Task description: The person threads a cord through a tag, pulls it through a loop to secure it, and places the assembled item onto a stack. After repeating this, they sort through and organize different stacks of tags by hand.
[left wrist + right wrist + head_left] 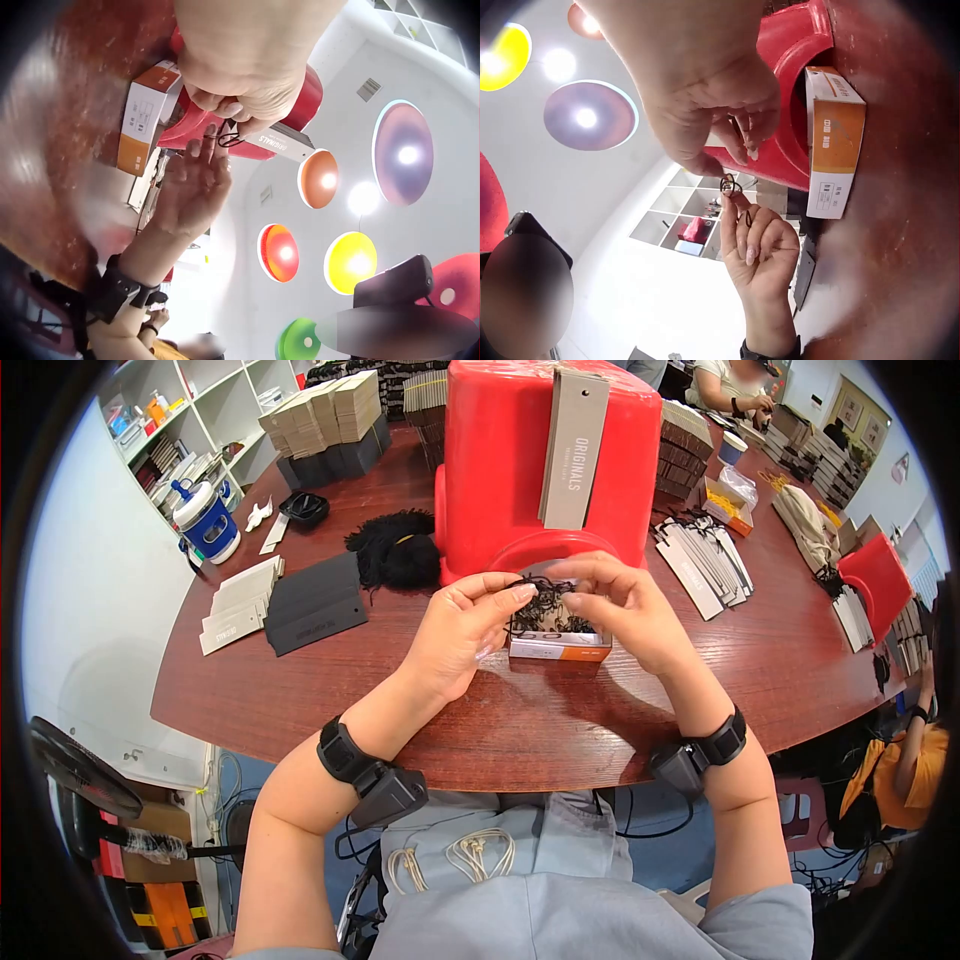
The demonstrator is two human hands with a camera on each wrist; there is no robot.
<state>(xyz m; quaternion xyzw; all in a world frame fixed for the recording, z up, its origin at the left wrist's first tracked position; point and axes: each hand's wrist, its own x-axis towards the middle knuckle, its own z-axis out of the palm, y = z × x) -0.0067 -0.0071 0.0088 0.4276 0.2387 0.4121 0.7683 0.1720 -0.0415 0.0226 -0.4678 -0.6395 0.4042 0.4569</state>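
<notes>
In the head view my left hand point(455, 632) pinches a thin black cord point(730, 185) between thumb and index finger. The cord forms a small loop at the fingertips in both wrist views. My right hand point(640, 612) is close beside it, its thumb tip near the loop and its fingers spread apart from the thumb. Below both hands sits a small white and orange box point(560, 650), holding a tangle of black cords point(545, 610). Directly behind is an upturned red plastic tub point(500, 470), with grey printed tags point(572, 455) against its front.
Left on the table point(420, 730) lie grey tags point(240, 605), black tags point(318, 605) and a bundle of black cord point(405, 555). More corded tags point(705, 565) lie to the right. A blue jug point(208, 520) stands far left; another person point(725, 390) sits across the table.
</notes>
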